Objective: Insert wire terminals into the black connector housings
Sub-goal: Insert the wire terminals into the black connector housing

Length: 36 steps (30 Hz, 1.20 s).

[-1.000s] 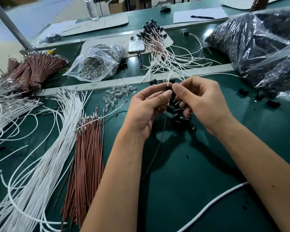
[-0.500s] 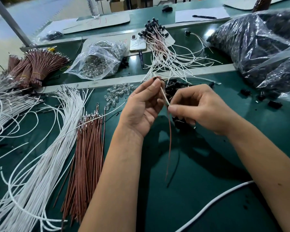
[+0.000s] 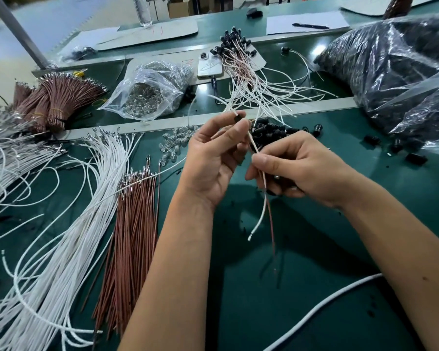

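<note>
Now seating terminals: left hand (image 3: 213, 160) pinching black housing (image 3: 237, 119), right hand (image 3: 297, 171) gripping both wires (image 3: 264, 181), pending firm pull-check.

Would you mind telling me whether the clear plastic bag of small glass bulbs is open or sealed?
Cannot tell. The clear plastic bag of small glass bulbs lies slumped on the green bench, well filled, but its crumpled mouth is not visible.

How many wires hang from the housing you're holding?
2: a white wire and a brown wire, both pinched by the right hand, running up to the black housing in the left hand.
</note>
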Tool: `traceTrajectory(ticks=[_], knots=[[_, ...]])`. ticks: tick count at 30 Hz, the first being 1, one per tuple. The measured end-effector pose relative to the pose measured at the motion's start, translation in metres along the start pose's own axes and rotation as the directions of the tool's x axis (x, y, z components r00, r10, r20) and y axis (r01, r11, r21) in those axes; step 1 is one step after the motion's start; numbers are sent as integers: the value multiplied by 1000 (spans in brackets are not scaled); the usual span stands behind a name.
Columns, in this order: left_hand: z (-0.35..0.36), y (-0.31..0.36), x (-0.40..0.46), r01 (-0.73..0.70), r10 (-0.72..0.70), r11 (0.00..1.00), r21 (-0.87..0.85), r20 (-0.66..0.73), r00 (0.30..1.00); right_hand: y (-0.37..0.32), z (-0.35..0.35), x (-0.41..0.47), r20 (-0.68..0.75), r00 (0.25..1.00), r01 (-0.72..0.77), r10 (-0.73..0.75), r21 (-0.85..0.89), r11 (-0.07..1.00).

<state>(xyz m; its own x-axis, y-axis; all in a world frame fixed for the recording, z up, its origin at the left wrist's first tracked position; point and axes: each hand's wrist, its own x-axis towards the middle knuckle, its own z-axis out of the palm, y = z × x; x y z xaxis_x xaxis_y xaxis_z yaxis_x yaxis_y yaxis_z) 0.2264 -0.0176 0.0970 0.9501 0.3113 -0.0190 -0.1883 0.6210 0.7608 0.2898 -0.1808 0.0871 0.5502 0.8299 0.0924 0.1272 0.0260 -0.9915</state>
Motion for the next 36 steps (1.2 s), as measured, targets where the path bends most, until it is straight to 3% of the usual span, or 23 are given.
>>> traceTrajectory(ticks=[3,6,8,10,12,14,16,19,23,25,27,29,30,36], knots=[[-6,3,2,-6,2,995,-101,-34,999,0,-9,-5,205,972,-92,114,-111,989],[-15,9,6,-45,34,992,-119,-98,995,-2,-12,-9,484,816,-224,317,-242,944],[-18,11,7,-51,38,993,-104,-118,992,-4,-11,-9,536,766,-237,356,-279,931],[-15,10,6,-27,24,999,-23,-109,994,-4,-3,-5,390,872,-223,297,-223,949],[-9,3,5,8,1,996,94,-96,995,0,5,1,88,984,-148,156,-93,985],[-5,-3,4,36,-19,986,163,-102,995,2,8,5,-87,994,-63,60,-27,998],[-4,-4,4,45,-26,986,160,-121,992,3,5,4,-63,995,-74,71,-43,996],[-7,-2,6,19,-7,996,83,-145,989,2,-4,-2,161,963,-190,215,-158,969],[-10,-3,4,-31,60,965,261,-104,993,2,-6,-6,314,892,-252,324,-249,935],[-8,-4,3,-54,77,948,313,-62,995,0,-3,-4,266,915,-227,302,-280,933],[-6,-4,2,-81,91,941,329,-15,996,2,3,0,58,984,-154,171,-224,962],[-4,-4,1,-100,93,941,323,36,995,4,5,5,-164,985,-69,49,-116,991],[-4,-4,0,-107,95,940,323,53,994,4,5,6,-210,977,-45,23,-102,994],[-2,-6,0,-133,126,954,269,42,991,4,-5,3,-73,994,-95,83,-184,978]])
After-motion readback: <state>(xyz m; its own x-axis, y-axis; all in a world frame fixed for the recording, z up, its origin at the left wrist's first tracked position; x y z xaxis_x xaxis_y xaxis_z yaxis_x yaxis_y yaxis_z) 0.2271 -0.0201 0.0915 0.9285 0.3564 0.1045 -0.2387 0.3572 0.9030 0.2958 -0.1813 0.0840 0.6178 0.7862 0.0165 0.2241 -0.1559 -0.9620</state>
